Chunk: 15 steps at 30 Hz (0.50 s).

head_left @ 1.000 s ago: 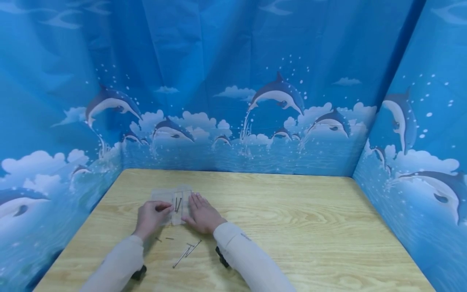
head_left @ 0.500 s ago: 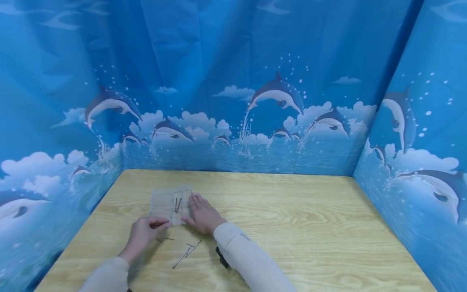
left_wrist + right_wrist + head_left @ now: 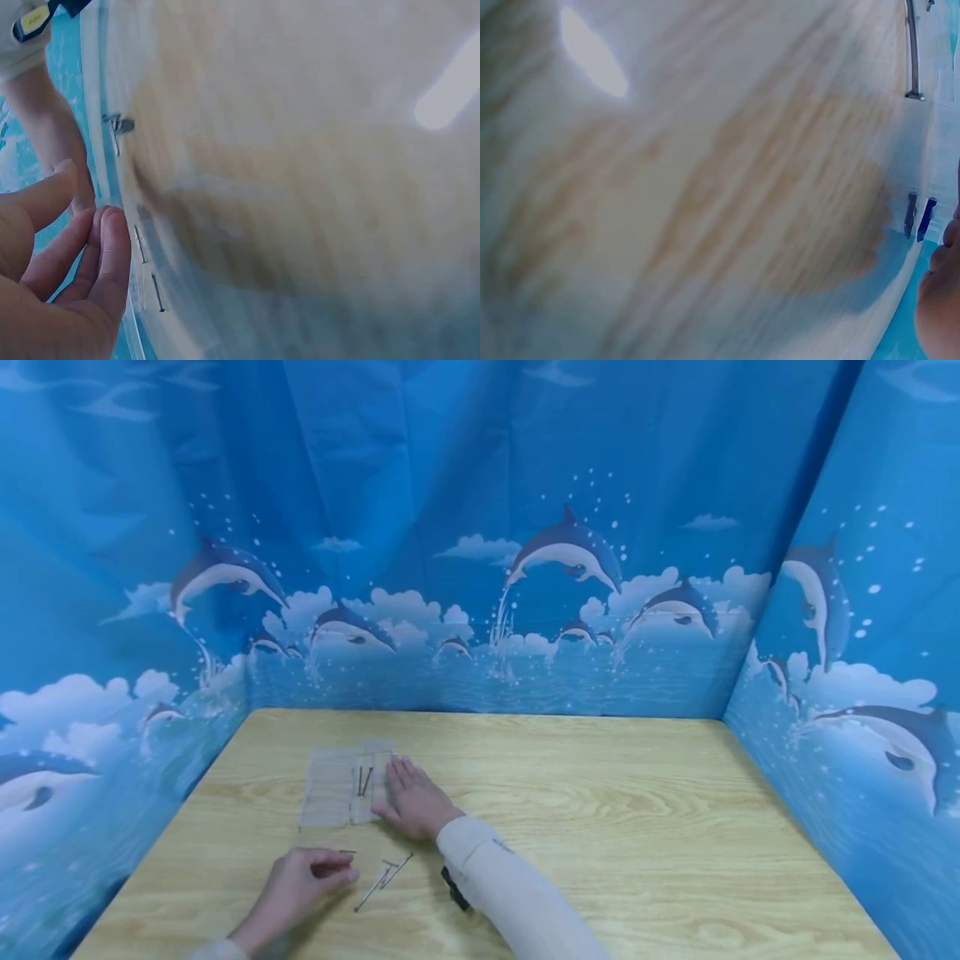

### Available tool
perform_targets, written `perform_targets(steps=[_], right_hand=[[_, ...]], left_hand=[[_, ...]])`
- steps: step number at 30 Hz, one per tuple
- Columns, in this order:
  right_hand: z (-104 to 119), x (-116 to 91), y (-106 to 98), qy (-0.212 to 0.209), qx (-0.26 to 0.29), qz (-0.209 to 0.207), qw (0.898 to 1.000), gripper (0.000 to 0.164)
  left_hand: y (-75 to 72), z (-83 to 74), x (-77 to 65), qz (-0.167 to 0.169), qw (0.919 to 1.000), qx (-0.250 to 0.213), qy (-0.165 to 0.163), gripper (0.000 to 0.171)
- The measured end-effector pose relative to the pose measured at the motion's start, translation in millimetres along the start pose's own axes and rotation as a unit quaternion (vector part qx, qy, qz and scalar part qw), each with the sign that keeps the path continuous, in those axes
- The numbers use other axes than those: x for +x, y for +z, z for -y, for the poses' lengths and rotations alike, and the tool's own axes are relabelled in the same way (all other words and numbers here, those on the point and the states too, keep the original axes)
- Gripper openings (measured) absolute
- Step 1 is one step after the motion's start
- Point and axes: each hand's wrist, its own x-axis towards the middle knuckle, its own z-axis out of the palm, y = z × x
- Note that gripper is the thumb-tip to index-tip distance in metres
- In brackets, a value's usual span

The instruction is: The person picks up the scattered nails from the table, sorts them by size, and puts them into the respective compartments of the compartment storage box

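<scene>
A clear plastic case (image 3: 326, 789) lies open and flat on the table, with two dark nails (image 3: 364, 782) inside its right half. My right hand (image 3: 417, 802) rests with fingers extended on the case's right edge. My left hand (image 3: 303, 881) is low over the table in front of the case, thumb and fingers apart with nothing between them. A small nail (image 3: 347, 852) lies right at its fingertips. To the right of those fingertips, several longer nails (image 3: 372, 891) lie crossed in a loose group. In the left wrist view, the left fingers (image 3: 112, 255) are bent toward the thumb.
The wood-grain table (image 3: 600, 835) stretches far to the right of the hands. Blue curtains (image 3: 465, 460) printed with dolphins rise along its back and sides. A black wrist strap (image 3: 454, 889) shows beneath the right sleeve.
My left hand has left the case's left half and moved toward the front, down to the small nails, with its fingers spreading from the thumb. My right hand stays where it was.
</scene>
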Motion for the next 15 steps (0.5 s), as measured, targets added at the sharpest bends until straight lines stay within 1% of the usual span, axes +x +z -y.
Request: perform_targets(steps=[5,8,10,13,15], right_hand=[[-0.1,1.4,1.9,-0.001,-0.004,0.0,1.0,0.072],[-0.6,1.5,2.0,0.0,-0.003,0.0,1.0,0.072],[-0.8,1.6,2.5,0.002,-0.005,0.0,1.0,0.072],[-1.2,2.1,3.6,0.003,-0.006,-0.001,1.0,0.072],[-1.3,2.4,4.0,0.003,-0.005,0.001,1.0,0.072]], left_hand=[[4.4,5.8,-10.7,0.04,0.9989,-0.023,0.009,0.03],[7.1,8.4,-14.6,0.061,0.9973,-0.037,0.017,0.032],[9.4,8.4,-16.6,0.066,0.9967,-0.046,0.01,0.031],[13.0,7.3,-18.3,0.069,0.9966,-0.046,-0.002,0.031],[14.8,6.2,-19.4,0.065,0.9969,-0.043,-0.01,0.031]])
